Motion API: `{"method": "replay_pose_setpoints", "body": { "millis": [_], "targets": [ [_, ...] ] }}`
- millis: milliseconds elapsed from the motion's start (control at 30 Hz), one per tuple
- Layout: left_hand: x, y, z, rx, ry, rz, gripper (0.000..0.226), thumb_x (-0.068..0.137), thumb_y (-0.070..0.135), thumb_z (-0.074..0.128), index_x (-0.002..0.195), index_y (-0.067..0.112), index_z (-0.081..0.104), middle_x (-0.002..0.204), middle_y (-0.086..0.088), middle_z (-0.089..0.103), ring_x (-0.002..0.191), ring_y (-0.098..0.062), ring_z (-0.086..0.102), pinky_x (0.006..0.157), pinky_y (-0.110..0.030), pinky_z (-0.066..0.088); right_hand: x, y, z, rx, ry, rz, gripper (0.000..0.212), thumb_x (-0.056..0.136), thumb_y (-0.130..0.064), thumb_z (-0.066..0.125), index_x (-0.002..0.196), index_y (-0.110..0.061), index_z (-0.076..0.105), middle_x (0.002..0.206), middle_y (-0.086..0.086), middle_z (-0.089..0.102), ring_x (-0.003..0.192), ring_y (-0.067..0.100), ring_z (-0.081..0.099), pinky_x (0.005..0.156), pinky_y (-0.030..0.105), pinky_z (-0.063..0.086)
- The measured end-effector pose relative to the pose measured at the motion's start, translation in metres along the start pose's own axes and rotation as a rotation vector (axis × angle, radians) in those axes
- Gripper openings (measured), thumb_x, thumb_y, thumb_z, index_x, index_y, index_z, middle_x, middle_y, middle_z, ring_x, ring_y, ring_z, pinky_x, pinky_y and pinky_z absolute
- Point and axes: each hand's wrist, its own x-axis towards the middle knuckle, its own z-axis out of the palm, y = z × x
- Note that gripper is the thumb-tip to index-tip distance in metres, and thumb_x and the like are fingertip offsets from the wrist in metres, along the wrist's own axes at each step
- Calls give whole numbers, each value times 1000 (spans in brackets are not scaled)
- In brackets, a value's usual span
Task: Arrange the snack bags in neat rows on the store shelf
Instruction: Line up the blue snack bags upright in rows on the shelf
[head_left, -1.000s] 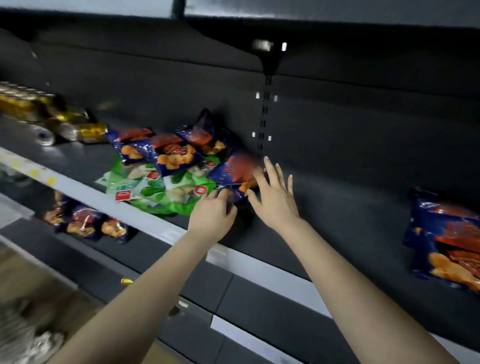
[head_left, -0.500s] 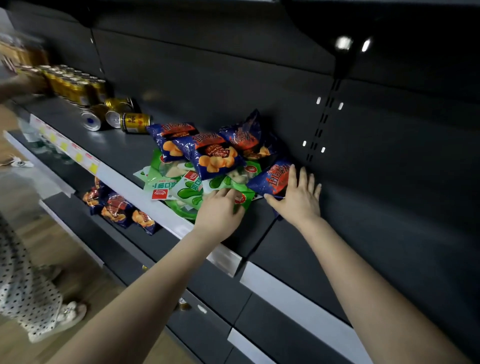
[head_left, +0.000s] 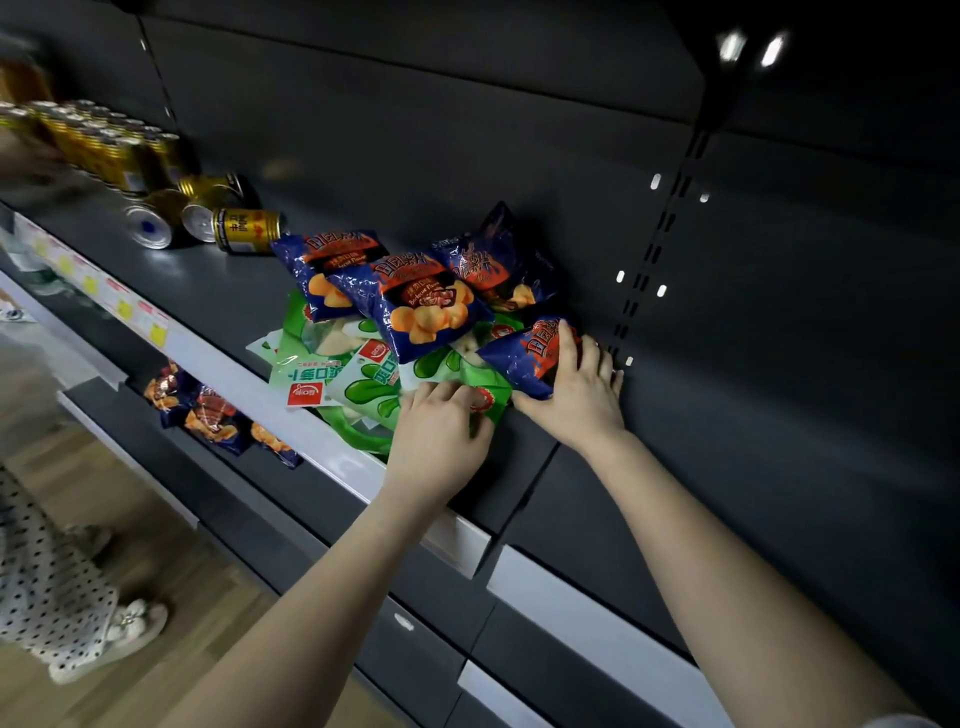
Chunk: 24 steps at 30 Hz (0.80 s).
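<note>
Where the shelf (head_left: 218, 291) starts at far left, cans (head_left: 104, 150): gold metal cylinders, most upright in a block, three tipped over nearer the heap.
Green bags (head_left: 363, 384): glossy flat pillow packs splayed at the shelf's near edge, under the blue ones; no row yet.
Blue bags (head_left: 421, 306): crinkly puffed foil, piled crookedly on top.
Left hand (head_left: 441, 431): fingers curled onto the near right corner of one of the green bags, likely to drag it square.
Rightmost blue bag (head_left: 524, 358): tilted at the heap's right end.
Right hand (head_left: 576, 395): thumb over it, fingers behind, grasping it, probably to lift it clear.
</note>
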Motion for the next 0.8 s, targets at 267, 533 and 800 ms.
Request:
{"method": "replay_pose_setpoints", "body": {
  "millis": [267, 533, 800],
  "targets": [
    [1, -3, 1, 17, -21, 7, 28, 87, 29, 49, 106, 17, 66, 112, -2, 62, 110, -26, 47, 97, -38, 32, -9, -2, -2, -10, 49, 23, 110, 70, -66, 63, 151, -20, 5, 144, 17, 29, 126, 39, 35, 107, 48, 27],
    [-1, -2, -4, 53, -49, 16, 28, 88, 31, 49, 106, 19, 66, 115, -2, 62, 111, -28, 47, 99, -39, 32, -49, -9, -17, 1, 21, 27, 108, 71, -67, 62, 151, -23, 3, 138, 14, 34, 122, 36, 39, 104, 44, 31],
    [-24, 56, 4, -243, -126, 16, 34, 88, 42, 40, 104, 14, 54, 107, -9, 66, 108, -33, 54, 103, -41, 29, -102, 21, -53, 57, 122, 115, 98, 76, -54, 65, 150, -29, 8, 128, 13, 43, 117, 34, 47, 103, 41, 30]
  ]
}}
